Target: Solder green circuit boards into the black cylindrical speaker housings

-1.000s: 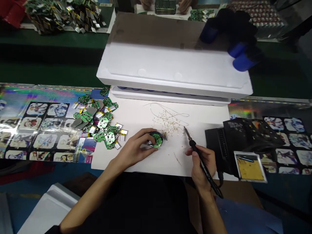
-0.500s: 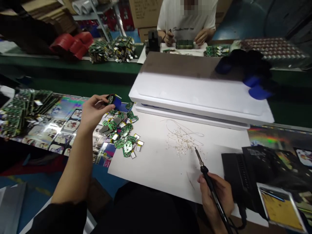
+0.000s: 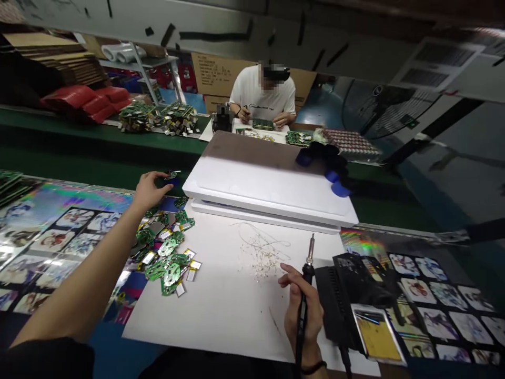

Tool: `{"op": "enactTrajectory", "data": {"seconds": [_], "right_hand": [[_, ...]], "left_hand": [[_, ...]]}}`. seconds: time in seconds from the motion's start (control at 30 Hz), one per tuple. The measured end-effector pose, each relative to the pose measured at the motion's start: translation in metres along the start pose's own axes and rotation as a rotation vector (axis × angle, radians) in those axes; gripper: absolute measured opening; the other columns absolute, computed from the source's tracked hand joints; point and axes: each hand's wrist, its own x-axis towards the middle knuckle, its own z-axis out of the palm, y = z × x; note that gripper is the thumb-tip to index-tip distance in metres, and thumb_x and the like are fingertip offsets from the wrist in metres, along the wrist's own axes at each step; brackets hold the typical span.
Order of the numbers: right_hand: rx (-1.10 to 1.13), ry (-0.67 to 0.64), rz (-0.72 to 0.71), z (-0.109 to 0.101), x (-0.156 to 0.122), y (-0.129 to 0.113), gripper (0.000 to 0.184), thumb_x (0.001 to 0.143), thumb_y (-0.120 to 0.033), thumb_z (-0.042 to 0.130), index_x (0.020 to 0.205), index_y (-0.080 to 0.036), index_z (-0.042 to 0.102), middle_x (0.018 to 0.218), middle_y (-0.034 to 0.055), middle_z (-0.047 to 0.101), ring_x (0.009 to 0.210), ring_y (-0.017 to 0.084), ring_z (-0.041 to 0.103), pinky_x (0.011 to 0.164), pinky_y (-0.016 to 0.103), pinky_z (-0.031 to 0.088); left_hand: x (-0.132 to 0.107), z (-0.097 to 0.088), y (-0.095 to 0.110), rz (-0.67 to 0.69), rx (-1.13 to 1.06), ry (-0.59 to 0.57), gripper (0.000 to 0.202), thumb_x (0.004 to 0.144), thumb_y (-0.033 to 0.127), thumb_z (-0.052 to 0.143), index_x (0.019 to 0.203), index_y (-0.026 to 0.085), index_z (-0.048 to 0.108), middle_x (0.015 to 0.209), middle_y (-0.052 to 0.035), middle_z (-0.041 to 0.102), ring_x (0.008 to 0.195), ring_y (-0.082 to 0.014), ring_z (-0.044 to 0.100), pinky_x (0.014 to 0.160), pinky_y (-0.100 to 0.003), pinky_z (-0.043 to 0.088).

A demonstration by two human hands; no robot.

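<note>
My left hand (image 3: 149, 189) reaches far forward over the green conveyor edge, its fingers pinched on a small round green circuit board (image 3: 172, 174) with a dark part under it. Just below that hand lies a pile of green circuit boards (image 3: 168, 252) with small silver batteries. My right hand (image 3: 302, 305) rests on the white sheet (image 3: 221, 310), closed round a black soldering iron (image 3: 304, 295) whose tip points up and away. Solder wire and scraps (image 3: 264, 255) lie in front of the iron's tip.
A white foam tray stack (image 3: 268, 192) stands behind the sheet, with blue and black gloves (image 3: 327, 163) on it. A black soldering station with a yellow sponge (image 3: 365, 310) sits at my right. Across the green belt a person in a white shirt (image 3: 262, 97) works at boards.
My left hand lifted the round board off the white sheet and carried it left and forward to the belt's edge. The view tilted up. The soldering iron's tip swung upright.
</note>
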Motion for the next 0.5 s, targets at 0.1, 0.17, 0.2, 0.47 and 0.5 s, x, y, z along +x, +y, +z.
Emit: {"op": "enactTrajectory", "data": {"seconds": [0.1, 0.17, 0.2, 0.47, 0.5], "right_hand": [[-0.049, -0.034, 0.011, -0.003, -0.006, 0.008, 0.025, 0.1, -0.013, 0.058, 0.119, -0.024, 0.069, 0.115, 0.0093, 0.083, 0.087, 0.022, 0.082, 0.075, 0.036, 0.07], [-0.089, -0.055, 0.015, -0.005, -0.016, 0.011, 0.026, 0.098, -0.013, 0.061, 0.12, -0.025, 0.069, 0.114, 0.0084, 0.083, 0.085, 0.022, 0.082, 0.078, 0.036, 0.07], [-0.12, -0.055, 0.025, -0.007, -0.022, 0.013, 0.025, 0.097, -0.015, 0.063, 0.119, -0.026, 0.07, 0.112, 0.0081, 0.083, 0.089, 0.023, 0.083, 0.08, 0.037, 0.071], [-0.207, 0.073, 0.169, -0.009, -0.075, 0.024, 0.019, 0.096, -0.025, 0.068, 0.114, -0.03, 0.073, 0.1, 0.0067, 0.084, 0.08, 0.028, 0.083, 0.07, 0.038, 0.071], [-0.185, 0.076, 0.156, -0.01, -0.077, 0.026, 0.021, 0.095, -0.024, 0.069, 0.114, -0.03, 0.074, 0.099, 0.0066, 0.084, 0.075, 0.028, 0.082, 0.065, 0.036, 0.07]], "left_hand": [[-0.027, -0.01, 0.013, 0.037, -0.006, 0.077, 0.019, 0.083, 0.035, 0.072, 0.097, 0.024, 0.067, 0.108, -0.003, 0.061, 0.117, -0.028, 0.059, 0.103, -0.044, 0.055], [-0.043, -0.014, 0.03, 0.064, -0.029, 0.101, 0.018, 0.089, 0.039, 0.069, 0.101, 0.026, 0.067, 0.116, -0.0024, 0.063, 0.114, -0.0264, 0.064, 0.101, -0.043, 0.058], [-0.049, -0.014, 0.042, 0.095, -0.05, 0.097, 0.018, 0.091, 0.04, 0.067, 0.104, 0.027, 0.068, 0.119, -0.0021, 0.064, 0.112, -0.0258, 0.065, 0.099, -0.042, 0.058], [-0.032, 0.039, 0.187, 0.731, -0.177, -0.242, 0.038, 0.098, 0.047, 0.063, 0.124, 0.02, 0.066, 0.132, -0.0119, 0.067, 0.123, -0.0278, 0.066, 0.098, -0.039, 0.058], [-0.025, 0.053, 0.209, 0.786, -0.164, -0.314, 0.044, 0.098, 0.049, 0.063, 0.131, 0.019, 0.064, 0.14, -0.0135, 0.064, 0.131, -0.0295, 0.062, 0.104, -0.041, 0.057]]}}
